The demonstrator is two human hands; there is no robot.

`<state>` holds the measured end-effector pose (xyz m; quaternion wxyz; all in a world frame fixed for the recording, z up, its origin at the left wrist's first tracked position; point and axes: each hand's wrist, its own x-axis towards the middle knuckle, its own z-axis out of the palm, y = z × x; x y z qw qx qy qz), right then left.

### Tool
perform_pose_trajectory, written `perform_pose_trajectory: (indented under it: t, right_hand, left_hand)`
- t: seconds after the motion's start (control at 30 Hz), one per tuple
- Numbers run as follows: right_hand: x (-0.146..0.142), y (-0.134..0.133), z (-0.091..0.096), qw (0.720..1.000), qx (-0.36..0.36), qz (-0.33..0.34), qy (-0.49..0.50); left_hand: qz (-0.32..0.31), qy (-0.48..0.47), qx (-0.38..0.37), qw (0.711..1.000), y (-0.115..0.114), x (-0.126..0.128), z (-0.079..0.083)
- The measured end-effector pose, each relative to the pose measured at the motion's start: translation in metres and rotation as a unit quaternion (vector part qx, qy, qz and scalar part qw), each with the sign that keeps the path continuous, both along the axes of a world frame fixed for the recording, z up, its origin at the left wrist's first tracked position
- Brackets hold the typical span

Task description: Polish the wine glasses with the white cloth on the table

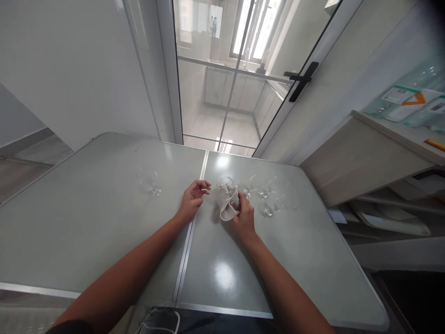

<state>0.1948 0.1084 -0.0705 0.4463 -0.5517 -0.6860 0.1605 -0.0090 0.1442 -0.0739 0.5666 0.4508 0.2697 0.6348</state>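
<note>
My right hand is closed around a crumpled whitish cloth and a clear wine glass that the cloth partly covers. The glass's round rim shows above the folds; its stem and foot are hidden. To the left of them, apart from the glass, my left hand has its fingers loosely bent and apart, with nothing visible in it. Just right of my right hand are several clear stemmed glasses, some lying tilted or on their side. Another clear glass is on the left half of the table.
The grey-green table has a metal seam down its middle. Beyond it is a glass door with a black handle. A shelf holding plastic packs borders the right side. A white cable shows at the front edge.
</note>
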Motion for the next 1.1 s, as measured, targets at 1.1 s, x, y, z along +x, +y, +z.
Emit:
perform_pose_trajectory:
  t: [1.1]
  right_hand:
    - [-0.012, -0.008, 0.029, 0.963, -0.093, 0.040, 0.250]
  left_hand:
    - [-0.145, -0.100, -0.047, 0.983, -0.002, -0.006, 0.014]
